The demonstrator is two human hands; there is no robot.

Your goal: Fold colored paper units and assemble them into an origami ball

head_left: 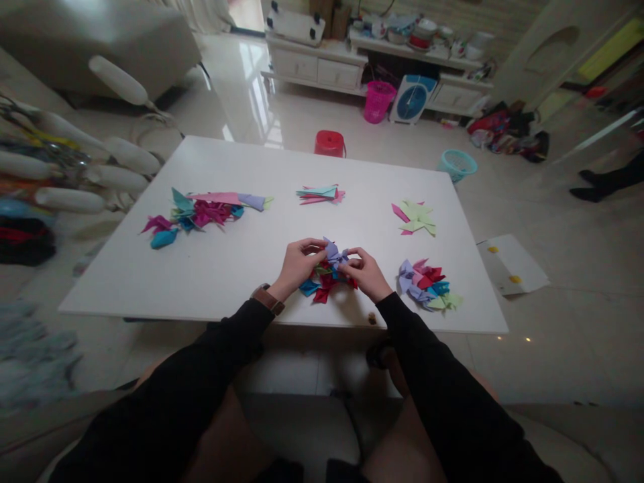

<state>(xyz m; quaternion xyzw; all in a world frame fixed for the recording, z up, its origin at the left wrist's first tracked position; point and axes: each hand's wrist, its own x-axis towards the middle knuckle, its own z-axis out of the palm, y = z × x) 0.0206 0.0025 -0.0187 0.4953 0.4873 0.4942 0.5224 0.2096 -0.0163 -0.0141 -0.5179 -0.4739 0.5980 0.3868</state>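
Between my two hands is a lavender folded-paper piece [334, 253], held just above the table. My left hand [300, 263], with a brown-strapped watch on the wrist, pinches its left side. On its other side, the fingertips of my right hand [366, 272] are closed on it too. Right below lies a pile of folded-paper pieces [322, 294] in red, blue and green, partly hidden by my hands. A mixed pile of lavender, pink, red, blue and green folded papers [427, 285] sits to the right of my right hand.
The white table [226, 282] also bears a large colourful paper heap [206, 213] at left, a flat bundle [320, 194] at the back and green-and-pink pieces [415, 218] at right. A small brown object [371, 318] lies near the front edge. Beyond stands a red stool [329, 143].
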